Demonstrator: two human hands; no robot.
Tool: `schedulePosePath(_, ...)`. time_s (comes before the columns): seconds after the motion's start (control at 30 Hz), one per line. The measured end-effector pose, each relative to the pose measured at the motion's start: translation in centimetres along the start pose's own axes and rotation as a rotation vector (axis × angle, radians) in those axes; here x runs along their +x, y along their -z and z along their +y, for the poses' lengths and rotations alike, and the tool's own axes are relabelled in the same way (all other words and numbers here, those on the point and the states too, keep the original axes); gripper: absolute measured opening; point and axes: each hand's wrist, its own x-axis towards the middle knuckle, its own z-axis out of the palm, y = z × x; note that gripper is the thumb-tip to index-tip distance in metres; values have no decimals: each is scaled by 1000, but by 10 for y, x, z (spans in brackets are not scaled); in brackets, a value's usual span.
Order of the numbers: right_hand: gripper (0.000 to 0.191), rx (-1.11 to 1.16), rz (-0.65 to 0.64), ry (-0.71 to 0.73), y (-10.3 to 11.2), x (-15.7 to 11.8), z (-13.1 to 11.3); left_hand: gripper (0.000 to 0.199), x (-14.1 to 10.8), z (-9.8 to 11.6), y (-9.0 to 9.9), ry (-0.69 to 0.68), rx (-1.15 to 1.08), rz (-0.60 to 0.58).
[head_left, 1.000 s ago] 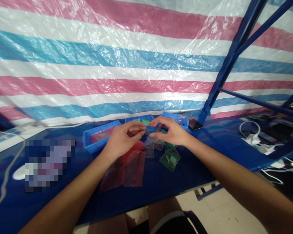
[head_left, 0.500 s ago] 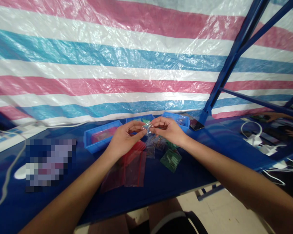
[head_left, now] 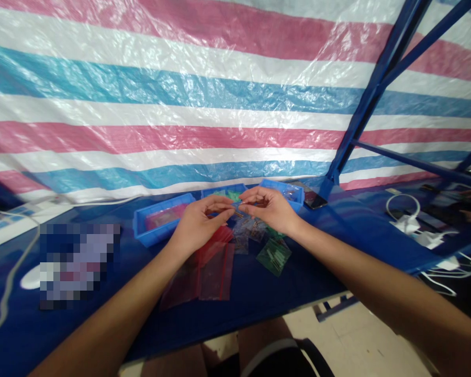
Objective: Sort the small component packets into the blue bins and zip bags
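Note:
My left hand (head_left: pixel 204 220) and my right hand (head_left: pixel 270 208) face each other over the blue table, fingertips pinched and nearly meeting. Each pinch hides what it holds; a thin edge shows between them. Below them lie clear bags (head_left: pixel 248 233) with small brown pieces inside. A green bag (head_left: pixel 275 255) holding thin pale sticks rests near my right wrist. Red translucent bags (head_left: pixel 216 271) overlap beside my left wrist. Behind the hands stand a left blue bin (head_left: pixel 143 233) with pink bags, a middle blue bin (head_left: pixel 223 189) with green bags and a right blue bin (head_left: pixel 298 196) with clear bags.
A dark phone (head_left: pixel 316 201) lies right of the bins. Farther right are white cables and adapters (head_left: pixel 406 222) by a blue metal frame (head_left: pixel 361 115). On the left are a blurred purple item (head_left: pixel 86 262), a white round object (head_left: pixel 31 277) and a cable. A striped sheet hangs behind.
The shiny clear plastic that was between my fingertips no longer shows there. Both hands have stayed in nearly the same place, fingers still pinched.

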Motion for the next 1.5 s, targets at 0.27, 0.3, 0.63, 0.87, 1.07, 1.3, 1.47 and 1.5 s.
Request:
schedulePosePath(0.27, 45, 67, -20, -36, -4, -2, -6, 45, 0, 5, -2, -18, -50, 4)
schedulePosePath(0.3, 46, 63, -34, -42, -5, -2, -6, 46, 0, 6, -2, -24, -64, 11)
schedulePosePath(0.63, 47, -59, -76, 42, -18, -11, -7, 43, -8, 8, -15, -92, 13, -18)
schedulePosePath(0.87, 46, -102, -139, 132, -26, -15, -10, 39, -11, 11, -22, -120, -19, -48)
schedulePosePath(1.07, 48, -6, -154, 78, -24, -12, -12, 39, -9, 12, -18, -130, -57, -49)
schedulePosePath(1.3, 37, 90, -105, -12, -15, -4, -12, 33, -3, 14, -13, -82, -173, 34)
schedulePosePath(1.47, 34, 157, -85, -70, -12, -1, -9, 38, -3, 13, -13, -84, -104, 24)
schedulePosePath(1.5, 34, 167, -64, -82, -12, 0, -8, 41, -4, 13, -12, -117, -46, 33)
